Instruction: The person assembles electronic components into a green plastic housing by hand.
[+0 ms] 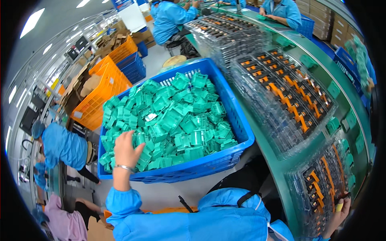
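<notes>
My left hand is over the near left part of a blue plastic crate, thumb apart from the fingers. Under and beside it lies a heap of green plastic housings; nothing shows in its grasp. At the lower right, my right hand is by the edge of a clear tray holding black parts with orange pieces. Its fingers are bent together around a small dark thing, too unclear to name. A yellow band wraps one finger.
A green workbench runs along my right, with stacked clear trays and loose green housings. Orange crates stand at the far left. Co-workers in blue sit across the bench and behind the crate.
</notes>
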`<state>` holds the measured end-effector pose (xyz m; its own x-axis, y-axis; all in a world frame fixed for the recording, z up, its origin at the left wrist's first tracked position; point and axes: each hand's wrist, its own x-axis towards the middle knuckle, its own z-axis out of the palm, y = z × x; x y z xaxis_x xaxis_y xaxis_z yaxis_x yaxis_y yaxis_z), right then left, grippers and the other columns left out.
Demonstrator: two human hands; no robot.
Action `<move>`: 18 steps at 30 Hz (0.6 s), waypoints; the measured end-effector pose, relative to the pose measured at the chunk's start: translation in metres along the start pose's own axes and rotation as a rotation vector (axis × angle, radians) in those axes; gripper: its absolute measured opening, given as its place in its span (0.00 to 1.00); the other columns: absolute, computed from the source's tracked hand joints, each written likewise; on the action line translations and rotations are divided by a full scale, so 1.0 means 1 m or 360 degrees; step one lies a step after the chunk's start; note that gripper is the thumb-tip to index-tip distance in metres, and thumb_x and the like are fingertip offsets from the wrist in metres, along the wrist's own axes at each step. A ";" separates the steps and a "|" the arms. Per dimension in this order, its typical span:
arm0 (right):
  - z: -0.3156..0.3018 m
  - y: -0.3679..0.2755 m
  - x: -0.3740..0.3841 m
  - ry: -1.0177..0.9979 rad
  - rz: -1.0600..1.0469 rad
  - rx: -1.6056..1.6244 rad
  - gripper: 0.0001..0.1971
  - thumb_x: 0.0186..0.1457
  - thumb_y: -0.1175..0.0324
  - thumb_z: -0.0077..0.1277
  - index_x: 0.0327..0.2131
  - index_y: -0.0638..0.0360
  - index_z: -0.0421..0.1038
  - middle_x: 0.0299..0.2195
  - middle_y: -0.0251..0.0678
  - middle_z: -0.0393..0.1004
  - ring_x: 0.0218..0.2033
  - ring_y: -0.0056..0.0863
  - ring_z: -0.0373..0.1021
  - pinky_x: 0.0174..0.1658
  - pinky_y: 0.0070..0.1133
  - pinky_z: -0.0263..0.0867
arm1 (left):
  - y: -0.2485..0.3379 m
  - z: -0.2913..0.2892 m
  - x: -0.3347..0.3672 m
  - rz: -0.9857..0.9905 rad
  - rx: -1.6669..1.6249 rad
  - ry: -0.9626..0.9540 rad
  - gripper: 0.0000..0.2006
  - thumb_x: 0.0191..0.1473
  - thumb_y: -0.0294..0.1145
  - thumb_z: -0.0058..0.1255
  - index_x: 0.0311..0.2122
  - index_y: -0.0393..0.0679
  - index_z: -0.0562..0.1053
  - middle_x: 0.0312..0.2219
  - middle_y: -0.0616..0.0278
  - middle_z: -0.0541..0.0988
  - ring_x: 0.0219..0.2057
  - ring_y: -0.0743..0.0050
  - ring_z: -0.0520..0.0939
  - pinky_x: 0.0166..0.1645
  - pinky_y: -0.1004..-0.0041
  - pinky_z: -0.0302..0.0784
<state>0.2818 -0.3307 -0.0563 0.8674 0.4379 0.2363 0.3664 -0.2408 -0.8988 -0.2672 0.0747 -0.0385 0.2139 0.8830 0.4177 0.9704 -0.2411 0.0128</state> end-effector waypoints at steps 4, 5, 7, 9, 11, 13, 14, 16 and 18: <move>0.017 -0.005 0.013 -0.0061 -0.0132 -0.0166 0.11 0.58 0.67 0.43 0.41 0.64 0.65 0.37 0.29 0.66 0.37 0.15 0.60 0.42 0.14 0.55 | -0.041 -0.016 -0.025 -0.0338 0.0055 -0.0600 0.25 0.32 0.35 0.63 0.41 0.45 0.71 0.40 0.56 0.71 0.43 0.53 0.69 0.46 0.61 0.66; 0.019 -0.005 0.014 -0.0052 -0.0132 -0.0175 0.10 0.58 0.67 0.43 0.39 0.64 0.66 0.37 0.29 0.66 0.37 0.15 0.60 0.42 0.14 0.55 | -0.041 -0.010 -0.025 -0.0191 0.0077 -0.0500 0.24 0.31 0.32 0.63 0.40 0.47 0.72 0.39 0.58 0.71 0.43 0.55 0.69 0.46 0.62 0.66; 0.043 -0.020 0.016 -0.0024 -0.0146 -0.0132 0.08 0.57 0.69 0.43 0.36 0.64 0.65 0.33 0.28 0.65 0.35 0.14 0.59 0.40 0.14 0.55 | -0.023 -0.008 -0.020 -0.0015 0.0124 -0.0389 0.23 0.30 0.30 0.62 0.39 0.49 0.72 0.39 0.59 0.71 0.43 0.57 0.69 0.46 0.63 0.66; 0.046 -0.022 0.017 -0.0131 -0.0047 -0.0022 0.05 0.51 0.74 0.45 0.30 0.67 0.65 0.32 0.33 0.66 0.34 0.21 0.62 0.38 0.17 0.59 | -0.011 0.000 -0.009 0.0287 0.0194 -0.0315 0.24 0.27 0.25 0.60 0.38 0.53 0.73 0.39 0.62 0.71 0.43 0.61 0.69 0.44 0.66 0.65; 0.045 -0.022 0.018 -0.0229 -0.0097 0.0066 0.05 0.54 0.72 0.45 0.30 0.65 0.64 0.36 0.30 0.66 0.35 0.17 0.61 0.38 0.14 0.58 | -0.013 0.016 -0.006 0.0460 0.0187 -0.0320 0.22 0.26 0.24 0.59 0.35 0.54 0.74 0.35 0.64 0.72 0.41 0.62 0.70 0.42 0.67 0.66; 0.050 -0.022 0.016 -0.0215 -0.0076 0.0118 0.05 0.53 0.72 0.46 0.30 0.64 0.64 0.37 0.31 0.66 0.35 0.17 0.62 0.39 0.14 0.58 | -0.023 0.028 -0.003 0.0351 0.0307 -0.0587 0.19 0.26 0.23 0.59 0.31 0.55 0.75 0.30 0.66 0.72 0.38 0.63 0.71 0.40 0.67 0.68; 0.051 -0.018 0.015 -0.0206 -0.0144 0.0189 0.06 0.52 0.72 0.48 0.30 0.64 0.63 0.36 0.31 0.66 0.35 0.18 0.62 0.39 0.14 0.57 | -0.027 0.030 0.002 0.0402 0.0296 -0.0564 0.19 0.26 0.23 0.59 0.31 0.55 0.75 0.30 0.66 0.72 0.38 0.63 0.71 0.40 0.67 0.68; 0.058 -0.017 0.017 -0.0190 -0.0129 0.0193 0.06 0.51 0.73 0.48 0.26 0.64 0.63 0.33 0.31 0.66 0.32 0.17 0.61 0.37 0.14 0.57 | -0.035 0.028 0.012 0.0454 0.0235 -0.0748 0.16 0.27 0.23 0.59 0.28 0.54 0.76 0.27 0.66 0.72 0.35 0.61 0.72 0.38 0.66 0.68; 0.056 -0.015 0.019 -0.0193 -0.0087 0.0151 0.06 0.50 0.73 0.48 0.25 0.64 0.63 0.32 0.31 0.65 0.31 0.17 0.61 0.36 0.14 0.56 | -0.027 0.011 0.027 0.0414 0.0205 -0.0634 0.15 0.28 0.24 0.59 0.28 0.52 0.75 0.27 0.64 0.72 0.35 0.60 0.72 0.38 0.65 0.68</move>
<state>0.2741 -0.2697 -0.0590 0.7981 0.5507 0.2446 0.3735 -0.1335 -0.9180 -0.2863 0.1098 -0.0374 0.4527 0.8916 0.0118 0.8797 -0.4445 -0.1689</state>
